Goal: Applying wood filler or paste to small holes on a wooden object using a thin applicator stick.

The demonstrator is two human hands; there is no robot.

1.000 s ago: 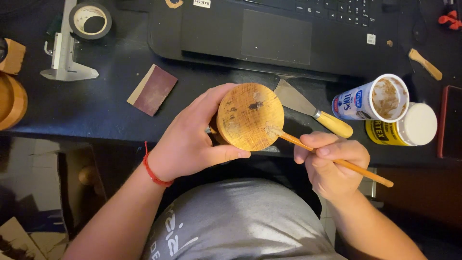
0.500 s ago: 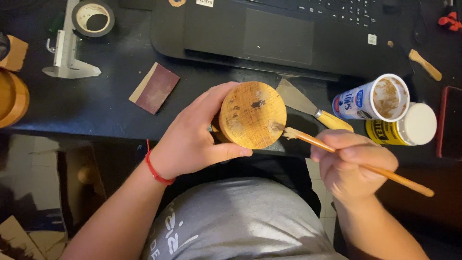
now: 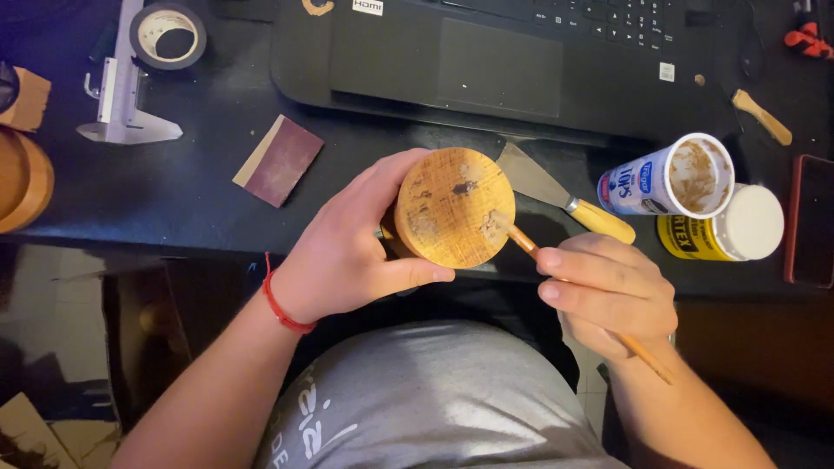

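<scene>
My left hand (image 3: 347,252) grips a round wooden block (image 3: 453,207) by its side, flat face turned up toward me, above the table's front edge. The face shows a dark knot and pale filled patches. My right hand (image 3: 608,291) holds a thin wooden stick (image 3: 521,241) like a pencil. Its tip touches the block's face near the right rim, where a light smear of filler sits. The stick's back end pokes out below my right hand.
A putty knife (image 3: 556,193) with a yellow handle lies just behind the block. An open tub of brown filler (image 3: 669,178) and a white-lidded yellow jar (image 3: 721,227) stand at the right. Sandpaper (image 3: 280,160), tape roll (image 3: 168,35), caliper (image 3: 122,95) and laptop (image 3: 504,61) lie further back.
My right hand has drawn in closer to the block, and the stick tip has moved onto the face near the right rim. The block has barely shifted in my left hand.
</scene>
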